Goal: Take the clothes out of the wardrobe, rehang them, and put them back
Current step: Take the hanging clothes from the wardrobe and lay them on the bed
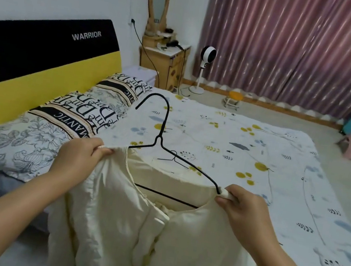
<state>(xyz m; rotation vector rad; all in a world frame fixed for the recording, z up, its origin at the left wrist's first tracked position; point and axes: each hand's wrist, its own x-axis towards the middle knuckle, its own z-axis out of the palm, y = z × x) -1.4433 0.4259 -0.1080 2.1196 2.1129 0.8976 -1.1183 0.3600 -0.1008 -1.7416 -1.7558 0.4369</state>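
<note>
Above a bed (pixel 226 136) in a curtained bedroom, a cream garment (pixel 133 229) hangs on a black hanger (pixel 161 139), which runs left to right between the hands. The left hand (pixel 80 155) pinches one shoulder; the right hand (pixel 240 208) pinches cloth over the other hanger tip, the hook pointing away.

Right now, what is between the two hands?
In the head view, the black hanger and the cream garment's open neckline span between left hand and right hand.
</note>
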